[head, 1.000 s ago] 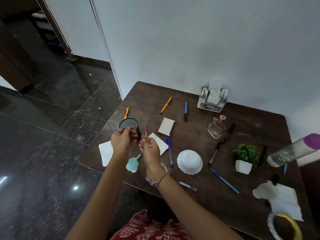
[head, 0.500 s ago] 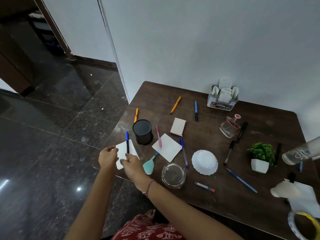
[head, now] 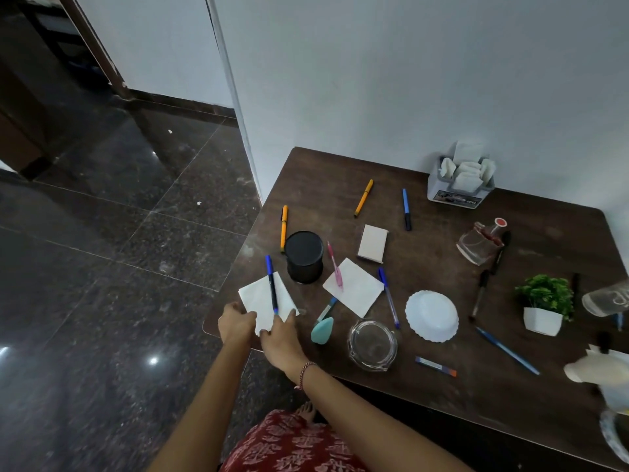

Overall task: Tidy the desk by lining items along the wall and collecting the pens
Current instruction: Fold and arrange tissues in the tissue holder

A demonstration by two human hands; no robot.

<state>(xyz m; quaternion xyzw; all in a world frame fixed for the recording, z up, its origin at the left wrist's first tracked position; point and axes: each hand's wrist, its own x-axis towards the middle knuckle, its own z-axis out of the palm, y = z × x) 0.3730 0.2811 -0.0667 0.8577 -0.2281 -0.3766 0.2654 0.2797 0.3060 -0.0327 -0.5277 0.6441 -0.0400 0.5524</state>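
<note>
**Both hands placed on a napkin at the desk's near-left corner**

The left hand [head: 236,327] and right hand [head: 280,338] are held close together at the near edge of a napkin [head: 258,296]. The right fingers are laid flat on the paper. The left fingers are curled at its corner, and it cannot be told whether the paper is pinched. A blue pen [head: 271,284] is laid across the napkin, its tip just beside the right fingers. A black cup [head: 304,257] is stood just behind, between an orange pen [head: 284,228] and a pink pen [head: 335,265]. More pens are scattered over the desk [head: 425,386], none in the cup as far as can be seen. A tissue box [head: 459,189] is set against the wall [head: 408,80]. A plant [head: 544,303] and a white bowl [head: 431,316] are left well apart from it.
</note>
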